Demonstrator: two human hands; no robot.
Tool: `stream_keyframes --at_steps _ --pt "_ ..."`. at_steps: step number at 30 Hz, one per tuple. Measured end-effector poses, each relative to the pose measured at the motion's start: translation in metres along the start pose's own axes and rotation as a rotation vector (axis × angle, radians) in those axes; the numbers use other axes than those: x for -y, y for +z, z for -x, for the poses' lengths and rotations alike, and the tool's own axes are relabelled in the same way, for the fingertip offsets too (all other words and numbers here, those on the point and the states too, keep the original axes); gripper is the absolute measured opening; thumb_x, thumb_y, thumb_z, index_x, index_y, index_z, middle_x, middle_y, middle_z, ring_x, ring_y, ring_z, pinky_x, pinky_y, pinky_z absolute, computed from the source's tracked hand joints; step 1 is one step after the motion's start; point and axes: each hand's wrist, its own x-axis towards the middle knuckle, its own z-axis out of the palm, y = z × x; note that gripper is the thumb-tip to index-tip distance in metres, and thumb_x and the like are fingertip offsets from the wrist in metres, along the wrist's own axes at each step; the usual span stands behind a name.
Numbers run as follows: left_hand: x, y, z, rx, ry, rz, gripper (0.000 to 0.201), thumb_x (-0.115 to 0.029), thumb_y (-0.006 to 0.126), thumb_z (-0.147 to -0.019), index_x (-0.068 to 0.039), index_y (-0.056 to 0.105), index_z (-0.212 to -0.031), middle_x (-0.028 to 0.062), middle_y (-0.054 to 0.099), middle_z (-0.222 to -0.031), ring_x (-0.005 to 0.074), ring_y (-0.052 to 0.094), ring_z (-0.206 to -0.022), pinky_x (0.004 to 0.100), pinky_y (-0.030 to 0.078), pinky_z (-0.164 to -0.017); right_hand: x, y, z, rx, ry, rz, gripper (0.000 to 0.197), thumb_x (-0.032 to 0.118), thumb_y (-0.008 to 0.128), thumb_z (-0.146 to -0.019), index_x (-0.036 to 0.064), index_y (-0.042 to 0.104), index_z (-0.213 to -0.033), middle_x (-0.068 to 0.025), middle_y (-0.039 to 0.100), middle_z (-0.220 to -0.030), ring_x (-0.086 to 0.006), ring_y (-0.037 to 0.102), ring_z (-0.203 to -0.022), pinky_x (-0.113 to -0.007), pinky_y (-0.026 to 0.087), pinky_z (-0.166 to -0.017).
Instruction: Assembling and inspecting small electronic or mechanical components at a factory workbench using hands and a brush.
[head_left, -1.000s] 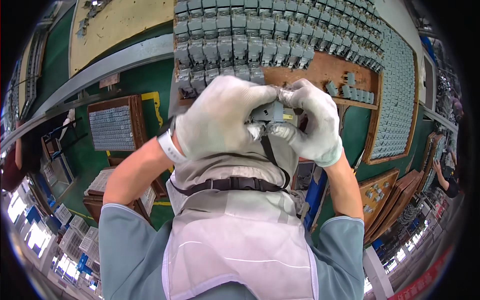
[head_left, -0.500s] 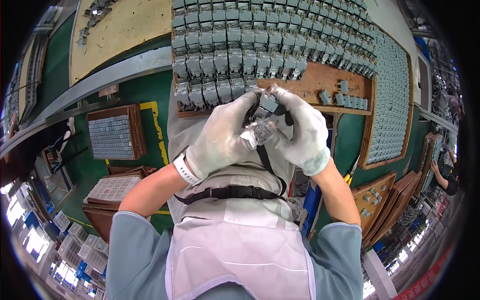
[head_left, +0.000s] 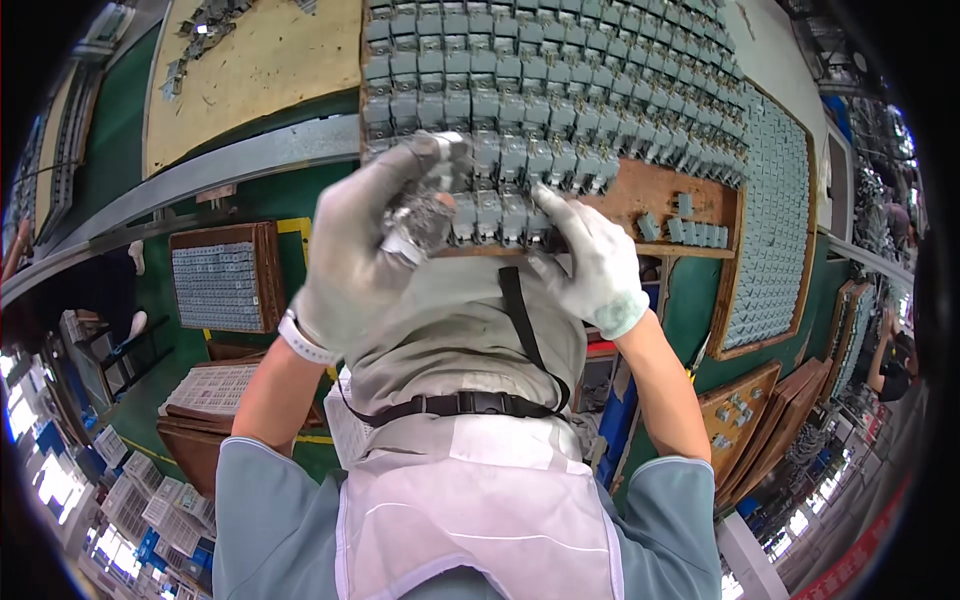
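So, fingers first: both hands are covered in white knit gloves. The left hand (head_left: pixel 350 245) is held curled above the tray's near-left corner, its smudged fingertips bound in shiny wrap; whether anything is pinched there can't be told, tbh. On the right hand (head_left: pixel 597 260), thumb and index are parted, the index set right by the end block (head_left: pixel 540 222) of the nearest row; can't tell if it's actually gripped.

That block is seated in a wooden tray (head_left: pixel 690 251), packed with upright grey blocks (head_left: pixel 500 105) in rows. A bare patch is left at the front right, where a few smaller grey pieces (head_left: pixel 697 233) are lined up. Further right, another tray (head_left: pixel 755 347) is filled with grey parts. Off left, a cream tabletop (head_left: pixel 260 90) is littered with metal bits (head_left: pixel 205 30).
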Motion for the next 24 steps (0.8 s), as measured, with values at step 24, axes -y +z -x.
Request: stream_keyframes --at_steps 24 --pt "0.195 -0.137 -0.150 -0.604 -0.174 0.133 0.024 -0.006 0.068 -0.084 0.006 0.066 -0.104 0.0163 0.072 -0.091 0.0194 0.070 -0.084 0.0299 0.055 -0.078 -0.080 -0.101 0.002 0.466 0.173 0.082 0.039 -0.007 0.061 -0.077 0.0060 0.069 -0.114 -0.0185 0.058 -0.128 -0.0401 0.057 -0.117 -0.043 0.050 -0.098"
